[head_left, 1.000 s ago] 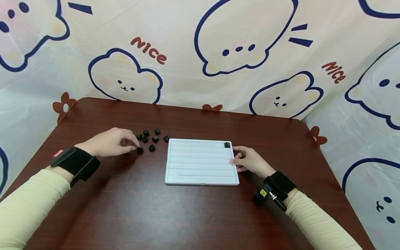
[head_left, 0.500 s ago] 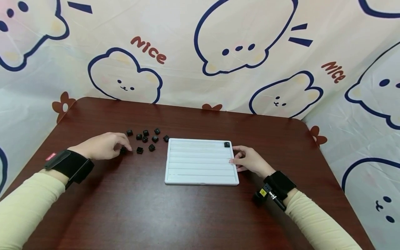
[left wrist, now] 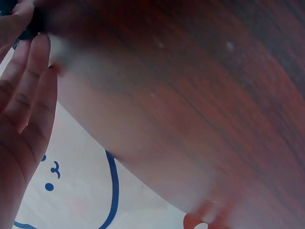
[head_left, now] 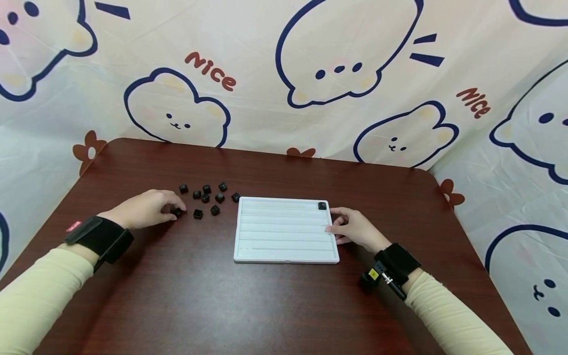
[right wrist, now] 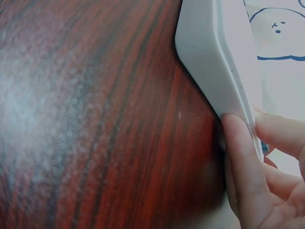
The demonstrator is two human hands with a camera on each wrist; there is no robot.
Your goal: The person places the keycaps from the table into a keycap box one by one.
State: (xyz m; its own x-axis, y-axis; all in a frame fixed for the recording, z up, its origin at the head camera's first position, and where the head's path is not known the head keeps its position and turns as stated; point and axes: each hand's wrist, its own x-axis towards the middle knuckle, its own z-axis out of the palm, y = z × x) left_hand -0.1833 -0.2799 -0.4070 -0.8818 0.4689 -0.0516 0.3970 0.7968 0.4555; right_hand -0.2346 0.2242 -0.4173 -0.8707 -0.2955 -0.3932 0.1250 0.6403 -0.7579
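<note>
My left hand (head_left: 148, 209) is low over the table at the left, thumb and fingertips pinching a small black keycap (head_left: 178, 212). In the left wrist view this dark keycap (left wrist: 36, 25) is blurred and partly hidden by the fingers (left wrist: 40, 71). A white ridged tray (head_left: 284, 236) lies flat in the middle of the table. One black keycap (head_left: 322, 206) sits in its far right corner. My right hand (head_left: 355, 228) grips the tray's right edge; the right wrist view shows thumb and fingers on either side of the rim (right wrist: 238, 90).
Several loose black keycaps (head_left: 205, 198) lie scattered between my left hand and the tray, one right by the tray's far left corner. The dark brown table (head_left: 275, 305) ends at a cartoon-printed curtain (head_left: 257, 113) behind and at both sides.
My left hand has drawn back to the left from the loose keycaps, uncovering one at the back, then shifted slightly with a keycap at its fingertips. Right hand and tray stay still.
</note>
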